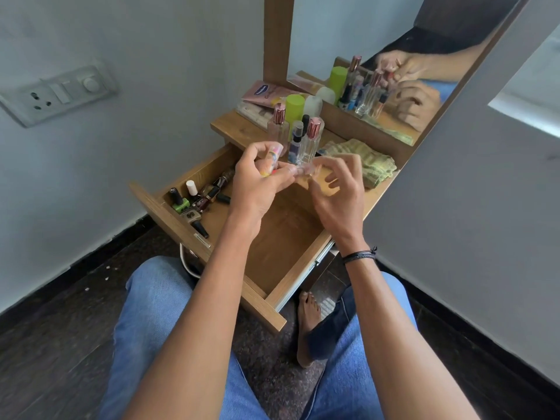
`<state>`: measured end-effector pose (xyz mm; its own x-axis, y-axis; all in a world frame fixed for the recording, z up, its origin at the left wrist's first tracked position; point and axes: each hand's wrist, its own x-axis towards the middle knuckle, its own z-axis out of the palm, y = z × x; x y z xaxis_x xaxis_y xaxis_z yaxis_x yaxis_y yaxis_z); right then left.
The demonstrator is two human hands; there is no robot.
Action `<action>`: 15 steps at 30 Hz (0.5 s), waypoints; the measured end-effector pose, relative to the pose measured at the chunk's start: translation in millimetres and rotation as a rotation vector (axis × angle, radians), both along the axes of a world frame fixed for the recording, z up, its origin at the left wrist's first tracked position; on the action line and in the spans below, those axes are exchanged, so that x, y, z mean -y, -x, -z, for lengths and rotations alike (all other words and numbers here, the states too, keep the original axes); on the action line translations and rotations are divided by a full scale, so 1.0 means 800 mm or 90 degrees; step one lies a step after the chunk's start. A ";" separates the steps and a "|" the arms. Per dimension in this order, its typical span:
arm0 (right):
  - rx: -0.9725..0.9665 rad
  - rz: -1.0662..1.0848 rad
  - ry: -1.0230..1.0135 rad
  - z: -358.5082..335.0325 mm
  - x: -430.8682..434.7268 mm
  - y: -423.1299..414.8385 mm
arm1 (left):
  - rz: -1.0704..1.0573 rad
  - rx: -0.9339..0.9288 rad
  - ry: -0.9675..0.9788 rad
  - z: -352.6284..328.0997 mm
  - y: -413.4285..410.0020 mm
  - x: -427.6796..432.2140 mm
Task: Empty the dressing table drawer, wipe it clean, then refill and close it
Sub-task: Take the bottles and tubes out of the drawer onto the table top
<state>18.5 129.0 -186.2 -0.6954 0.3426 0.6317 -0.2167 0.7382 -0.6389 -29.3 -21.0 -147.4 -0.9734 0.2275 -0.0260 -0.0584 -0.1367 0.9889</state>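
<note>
Wooden drawer (281,247) open, nail-polish bottles (194,201) in its left corner. Above it, left hand (257,183) grips colourful tubes (272,153); right hand (336,189) pinches clear vial (303,170). Emptying, probably. Next: set these on tabletop (224,125) behind drawer.

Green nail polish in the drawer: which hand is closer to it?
Left. The left hand, gripping a colourful little bottle, is raised just right of the green nail polish. The right hand, pinching a clear item, is farther right, past the left hand.
</note>
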 end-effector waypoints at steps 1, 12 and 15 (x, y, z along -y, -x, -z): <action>0.013 -0.021 -0.027 0.002 -0.001 0.001 | 0.003 -0.006 0.008 -0.001 0.000 0.001; 0.095 -0.043 0.016 0.002 -0.001 0.000 | 0.020 0.000 0.012 -0.005 0.001 0.010; 0.085 -0.038 0.102 -0.006 -0.007 0.000 | 0.033 0.043 -0.034 -0.006 0.002 0.013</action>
<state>18.3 134.7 -181.4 -0.7912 0.3873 0.4733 -0.1619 0.6137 -0.7727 -30.7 -31.2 -142.5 -0.9566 0.2809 -0.0772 -0.1327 -0.1841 0.9739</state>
